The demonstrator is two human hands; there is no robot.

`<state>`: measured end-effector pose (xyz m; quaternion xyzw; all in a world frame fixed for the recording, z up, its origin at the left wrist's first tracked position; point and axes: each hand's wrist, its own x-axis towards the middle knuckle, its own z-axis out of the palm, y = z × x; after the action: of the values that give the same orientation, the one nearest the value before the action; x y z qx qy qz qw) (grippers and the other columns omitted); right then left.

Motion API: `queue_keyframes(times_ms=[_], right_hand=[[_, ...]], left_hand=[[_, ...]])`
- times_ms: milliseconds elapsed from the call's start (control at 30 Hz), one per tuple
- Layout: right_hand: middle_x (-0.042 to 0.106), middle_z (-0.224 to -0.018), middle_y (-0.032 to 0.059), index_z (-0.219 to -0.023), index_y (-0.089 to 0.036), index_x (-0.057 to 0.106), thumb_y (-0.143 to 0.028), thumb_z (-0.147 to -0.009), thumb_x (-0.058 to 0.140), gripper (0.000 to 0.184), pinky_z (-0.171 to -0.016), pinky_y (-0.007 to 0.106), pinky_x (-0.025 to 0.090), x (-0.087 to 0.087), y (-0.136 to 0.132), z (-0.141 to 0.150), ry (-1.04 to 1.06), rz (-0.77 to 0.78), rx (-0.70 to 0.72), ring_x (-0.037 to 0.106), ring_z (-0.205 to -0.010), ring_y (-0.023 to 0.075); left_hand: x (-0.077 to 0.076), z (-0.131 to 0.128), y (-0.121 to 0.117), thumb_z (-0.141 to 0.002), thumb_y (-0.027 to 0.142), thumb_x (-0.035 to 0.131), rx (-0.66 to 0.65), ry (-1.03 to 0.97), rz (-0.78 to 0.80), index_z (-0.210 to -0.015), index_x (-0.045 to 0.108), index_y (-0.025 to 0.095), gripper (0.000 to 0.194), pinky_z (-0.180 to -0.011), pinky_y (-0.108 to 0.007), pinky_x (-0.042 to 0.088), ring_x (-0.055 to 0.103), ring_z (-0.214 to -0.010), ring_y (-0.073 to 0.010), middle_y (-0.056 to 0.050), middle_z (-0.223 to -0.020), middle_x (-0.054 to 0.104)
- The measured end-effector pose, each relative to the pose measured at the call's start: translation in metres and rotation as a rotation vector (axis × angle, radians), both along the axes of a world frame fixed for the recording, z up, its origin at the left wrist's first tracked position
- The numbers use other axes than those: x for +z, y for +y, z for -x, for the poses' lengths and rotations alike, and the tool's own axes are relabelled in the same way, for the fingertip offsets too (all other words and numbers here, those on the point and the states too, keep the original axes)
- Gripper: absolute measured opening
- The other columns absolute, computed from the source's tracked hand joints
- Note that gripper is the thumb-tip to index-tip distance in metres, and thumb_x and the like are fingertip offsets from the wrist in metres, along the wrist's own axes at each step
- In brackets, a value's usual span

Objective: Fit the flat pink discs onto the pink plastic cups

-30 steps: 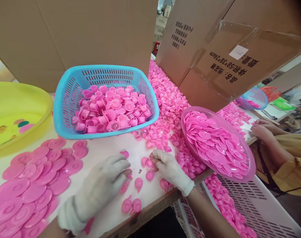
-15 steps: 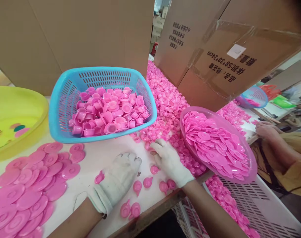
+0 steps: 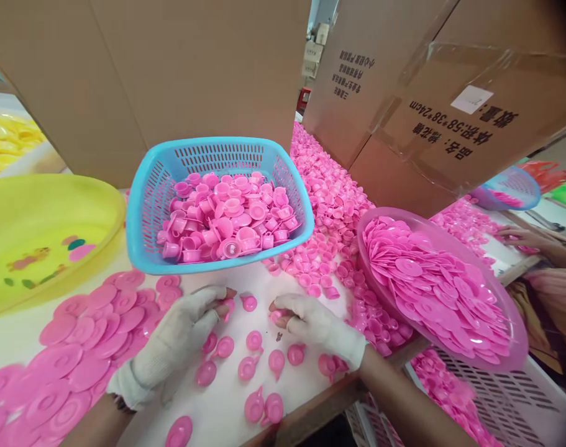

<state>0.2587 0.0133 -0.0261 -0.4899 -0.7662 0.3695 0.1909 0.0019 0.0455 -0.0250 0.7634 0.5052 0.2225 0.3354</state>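
My left hand (image 3: 180,332), in a white glove with bare fingertips, pinches a small pink toy cup (image 3: 229,308) just above the white table. My right hand (image 3: 317,326), gloved the same way, has its thumb and fingers closed on another pink cup (image 3: 275,315), partly hidden by the fingers. Between and below the hands lie several loose pink cups (image 3: 276,361), their handles pointing various ways. Flat pink saucers (image 3: 84,329) overlap in a pile to the left of my left hand. Behind both hands stands a blue basket (image 3: 222,268) heaped with pink cups, some joined to saucers.
A large heap of pink cups (image 3: 332,202) runs back beside the cardboard box (image 3: 427,124). A pink basin (image 3: 515,323) of saucers overhangs the table edge at right. A yellow basin (image 3: 110,214) stands at left. A co-worker's hand (image 3: 525,239) is at far right.
My left hand has gone from lying palm down to pinching a cup farther left. My right hand has come away from the heap with a cup. More cups lie loose between them.
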Motion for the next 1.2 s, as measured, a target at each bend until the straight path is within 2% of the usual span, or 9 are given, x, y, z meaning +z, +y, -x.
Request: queue_keyframes(times_ms=[100, 233, 400, 567, 667, 733, 933, 1067, 1200], right_hand=[[0.056, -0.093, 0.0021, -0.095, -0.019, 0.063, -0.006, -0.079, 0.049, 0.025, -0.076, 0.024, 0.043, 0.003, 0.003, 0.000, -0.043, -0.002, 0.060, 0.054, -0.084, 0.0130], [0.055, -0.100, 0.0035, -0.100, -0.019, 0.061, 0.001, -0.073, 0.045, 0.037, -0.080, 0.026, 0.044, 0.013, 0.013, -0.001, -0.094, -0.161, 0.065, 0.053, -0.090, 0.0145], [0.057, -0.111, 0.0107, -0.108, -0.016, 0.058, -0.001, -0.078, 0.041, 0.038, -0.087, 0.032, 0.043, 0.013, 0.038, 0.010, -0.169, -0.349, -0.096, 0.052, -0.103, 0.0198], [0.060, -0.079, 0.0033, -0.077, -0.018, 0.058, -0.002, -0.073, 0.040, 0.024, -0.070, 0.026, 0.043, 0.009, 0.041, 0.022, -0.073, -0.131, -0.156, 0.054, -0.074, 0.0153], [0.054, -0.066, -0.0019, -0.075, -0.017, 0.054, -0.005, -0.073, 0.036, 0.022, -0.054, 0.021, 0.039, 0.007, 0.033, 0.021, 0.126, 0.213, -0.088, 0.049, -0.057, 0.0104], [0.052, -0.063, -0.0032, -0.075, -0.017, 0.055, -0.006, -0.073, 0.037, 0.021, -0.051, 0.020, 0.037, 0.007, 0.032, 0.019, 0.139, 0.286, -0.051, 0.047, -0.054, 0.0095], [0.059, -0.099, 0.0074, -0.080, -0.017, 0.066, -0.008, -0.076, 0.045, 0.023, -0.077, 0.029, 0.040, 0.009, 0.059, 0.023, -0.296, -0.373, -0.147, 0.052, -0.089, 0.0187], [0.061, -0.097, 0.0085, -0.090, -0.019, 0.066, -0.014, -0.081, 0.050, 0.019, -0.081, 0.033, 0.039, 0.003, 0.068, 0.035, -0.519, -0.413, -0.090, 0.052, -0.089, 0.0215], [0.063, -0.093, 0.0072, -0.085, -0.017, 0.065, -0.009, -0.079, 0.050, 0.018, -0.081, 0.032, 0.039, 0.004, 0.055, 0.044, -0.432, -0.388, -0.056, 0.054, -0.089, 0.0199]], left_hand=[[-0.006, 0.003, -0.003, -0.078, 0.019, 0.043, -0.037, 0.070, 0.023, -0.101, 0.064, 0.023, 0.031, -0.087, -0.030, 0.049, 0.062, -0.097, -0.0203, -0.002, -0.106, 0.068], [-0.001, 0.006, -0.004, -0.075, 0.013, 0.039, -0.111, 0.072, 0.036, -0.095, 0.063, 0.022, 0.032, -0.084, -0.029, 0.049, 0.062, -0.093, -0.0182, -0.002, -0.102, 0.068], [-0.004, 0.005, -0.005, -0.080, 0.021, 0.040, 0.021, 0.073, -0.025, -0.099, 0.062, 0.020, 0.029, -0.085, -0.030, 0.049, 0.062, -0.096, -0.0192, -0.003, -0.104, 0.067], [-0.010, 0.002, -0.009, -0.081, 0.022, 0.041, 0.091, 0.059, -0.091, -0.102, 0.061, 0.018, 0.029, -0.088, -0.034, 0.048, 0.061, -0.098, -0.0206, -0.007, -0.109, 0.064], [-0.003, 0.000, -0.004, -0.082, 0.026, 0.044, 0.137, -0.049, -0.128, -0.100, 0.060, 0.019, 0.025, -0.080, -0.030, 0.050, 0.062, -0.090, -0.0191, -0.005, -0.105, 0.065], [0.004, -0.002, 0.002, -0.083, 0.030, 0.044, 0.193, -0.102, -0.157, -0.098, 0.061, 0.018, 0.025, -0.074, -0.030, 0.049, 0.062, -0.084, -0.0190, -0.004, -0.096, 0.066], [0.019, -0.004, 0.019, -0.085, 0.036, 0.043, 0.192, -0.117, -0.194, -0.095, 0.062, 0.016, 0.029, -0.072, -0.033, 0.047, 0.059, -0.080, -0.0208, -0.005, -0.087, 0.065], [0.019, -0.004, 0.027, -0.087, 0.031, 0.041, 0.193, -0.057, -0.250, -0.100, 0.059, 0.016, 0.027, -0.077, -0.034, 0.049, 0.059, -0.088, -0.0217, -0.007, -0.096, 0.064], [0.008, -0.014, 0.033, -0.085, 0.019, 0.040, 0.039, 0.172, -0.403, -0.108, 0.058, 0.019, 0.029, -0.087, -0.039, 0.047, 0.056, -0.101, -0.0240, -0.010, -0.111, 0.061]])
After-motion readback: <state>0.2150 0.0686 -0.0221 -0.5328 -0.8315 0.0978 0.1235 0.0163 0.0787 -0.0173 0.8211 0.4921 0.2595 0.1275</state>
